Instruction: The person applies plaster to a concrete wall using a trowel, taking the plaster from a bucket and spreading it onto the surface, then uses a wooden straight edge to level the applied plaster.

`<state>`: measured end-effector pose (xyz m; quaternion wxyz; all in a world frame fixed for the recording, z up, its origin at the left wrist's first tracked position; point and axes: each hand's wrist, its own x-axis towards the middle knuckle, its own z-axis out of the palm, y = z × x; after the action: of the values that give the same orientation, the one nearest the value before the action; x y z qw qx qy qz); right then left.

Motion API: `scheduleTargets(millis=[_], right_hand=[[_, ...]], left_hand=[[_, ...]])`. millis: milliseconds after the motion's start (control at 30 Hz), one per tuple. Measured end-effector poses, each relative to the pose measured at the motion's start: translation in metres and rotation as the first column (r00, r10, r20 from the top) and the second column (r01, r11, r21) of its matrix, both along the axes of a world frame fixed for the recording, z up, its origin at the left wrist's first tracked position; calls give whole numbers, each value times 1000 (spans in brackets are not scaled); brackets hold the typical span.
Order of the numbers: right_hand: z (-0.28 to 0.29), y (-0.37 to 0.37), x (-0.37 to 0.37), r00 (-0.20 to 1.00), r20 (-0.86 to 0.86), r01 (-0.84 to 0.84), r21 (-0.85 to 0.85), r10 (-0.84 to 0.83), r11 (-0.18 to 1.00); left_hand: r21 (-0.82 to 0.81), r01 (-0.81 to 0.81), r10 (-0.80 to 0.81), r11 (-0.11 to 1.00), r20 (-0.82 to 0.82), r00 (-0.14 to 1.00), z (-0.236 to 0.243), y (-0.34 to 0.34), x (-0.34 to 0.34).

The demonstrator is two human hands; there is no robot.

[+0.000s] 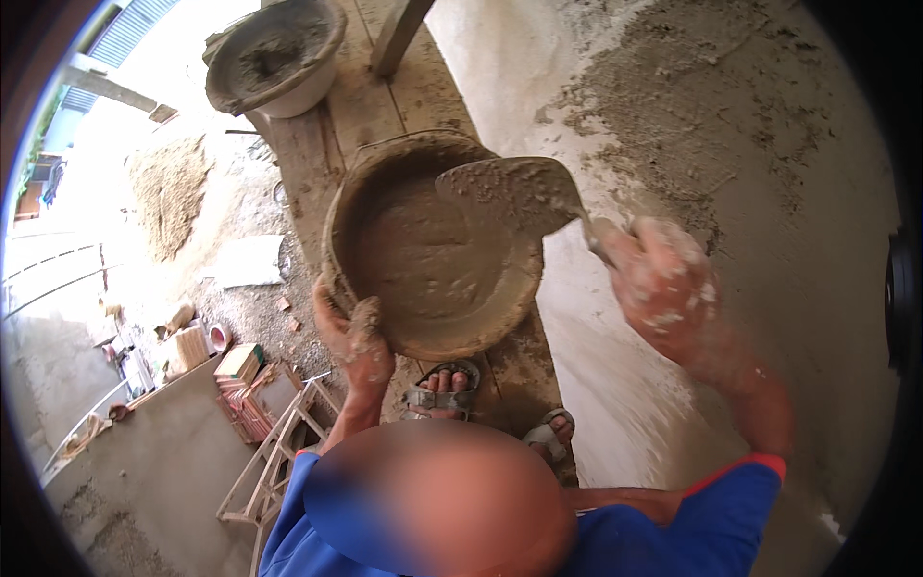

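Note:
A round bucket (pixel 527 300) partly filled with wet grey-brown mortar (pixel 413 255) is in front of me, above the planks. My left hand (pixel 356 332) grips its near left rim, with the thumb on the edge. In my right hand (pixel 663 274) is the handle of a trowel (pixel 514 192), fingers wrapped round it. The trowel's blade, coated with mortar, reaches over the bucket's right rim. Splashes of mortar whiten the back of my right hand. Whether the bucket rests on the planks or is lifted, I cannot tell.
Wooden planks (pixel 336 144) form a narrow raised platform under my sandalled feet. A second bucket (pixel 298 96) with mortar stands at its far end beside a wooden post (pixel 399 38). The wall (pixel 808 288) on the right is partly mortar-covered. Below left are a sand heap (pixel 171 197), stacked tiles (pixel 255 399) and a ladder (pixel 279 457).

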<state>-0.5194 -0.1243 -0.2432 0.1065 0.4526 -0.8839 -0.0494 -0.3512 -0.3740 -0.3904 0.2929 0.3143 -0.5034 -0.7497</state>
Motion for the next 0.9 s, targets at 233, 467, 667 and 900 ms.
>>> scheduleTargets(millis=[233,467,667,900], right_hand=[[-74,-48,32,750,658,-83,196,-68,977],[-72,-26,28,615,783,100,-194,93,976],[-24,8,31,602,796,238,-98,-68,966],[39,69,27,395,917,405,-114,-61,907]], left_hand=[[-109,59,-56,992,32,998,7,-4,6],[-45,56,-56,997,0,998,-1,-6,4],[77,23,-19,997,-41,999,-8,-9,5],[51,71,-70,996,-15,997,-15,-27,20]])
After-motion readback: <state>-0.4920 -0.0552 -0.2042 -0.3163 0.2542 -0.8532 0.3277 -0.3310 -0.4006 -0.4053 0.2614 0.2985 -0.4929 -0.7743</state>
